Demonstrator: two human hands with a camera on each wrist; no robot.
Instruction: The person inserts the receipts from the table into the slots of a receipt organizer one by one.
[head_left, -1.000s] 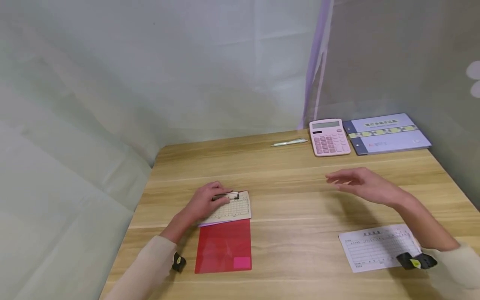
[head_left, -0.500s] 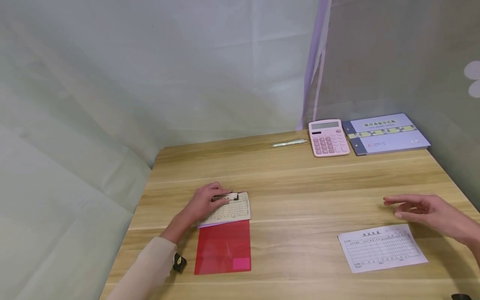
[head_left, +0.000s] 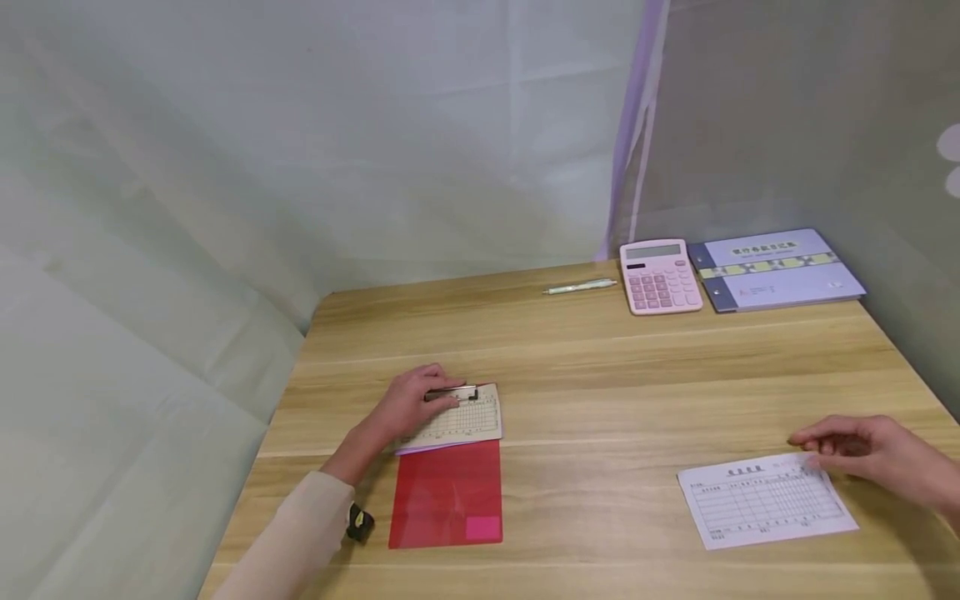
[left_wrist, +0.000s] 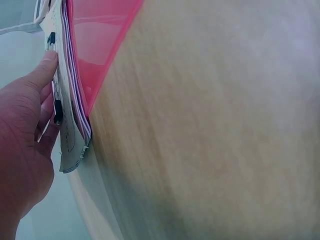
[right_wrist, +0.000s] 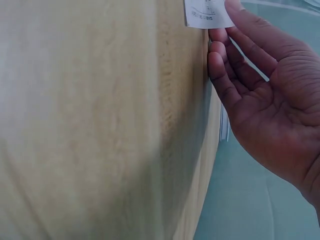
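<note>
My left hand (head_left: 401,408) holds the top of a clipped stack of printed forms (head_left: 480,423), its thumb at the metal clip (head_left: 453,390). In the left wrist view, that thumb lies along the clip and the other fingers are behind it. Under the stack is a translucent red plastic sheet (head_left: 442,492) with a pink rectangle at its lower corner. On the right, my right hand (head_left: 881,454) pinches the upper right corner of a loose white printed form (head_left: 757,504). The right wrist view shows the thumb over the form's corner (right_wrist: 205,14), fingers curled beneath.
Along the back of the wooden table (head_left: 585,367) lie a pale pen (head_left: 581,287), a pink calculator (head_left: 660,277) and a bound account book (head_left: 780,268) with a patterned yellow band. Pale curtains (head_left: 450,150) hang behind the table and at both sides.
My right hand has moved right and toward me, from above the table's middle right down to the white form's corner. The left hand stays on the clipped stack.
</note>
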